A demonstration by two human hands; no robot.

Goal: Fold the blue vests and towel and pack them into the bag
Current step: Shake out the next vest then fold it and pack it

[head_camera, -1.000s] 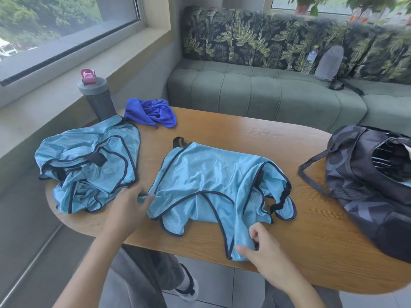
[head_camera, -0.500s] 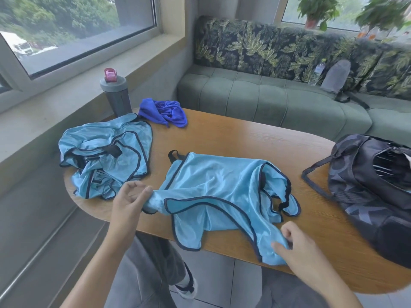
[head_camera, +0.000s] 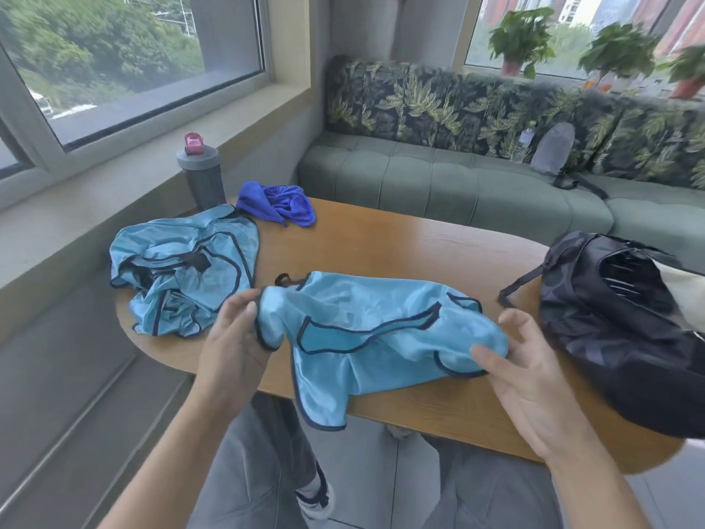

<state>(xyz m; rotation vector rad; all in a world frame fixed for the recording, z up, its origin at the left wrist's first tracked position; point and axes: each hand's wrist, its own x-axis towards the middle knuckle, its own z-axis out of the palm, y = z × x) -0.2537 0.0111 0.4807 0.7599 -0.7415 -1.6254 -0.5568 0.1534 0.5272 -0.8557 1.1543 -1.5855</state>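
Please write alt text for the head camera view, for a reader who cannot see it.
Both hands, the left hand and right hand, hold a light blue vest over a wooden table, between a crumpled vest pile and a dark bag.

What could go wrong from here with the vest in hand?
1. Part of the vest hangs over the near edge of the table; since the left hand and right hand grip only its ends, it could slip off or fold crooked.
2. The crumpled vests lie right beside the left hand, so the trims may snag.
3. The bottle stands at the table's far corner; a wide sweep might tip it.
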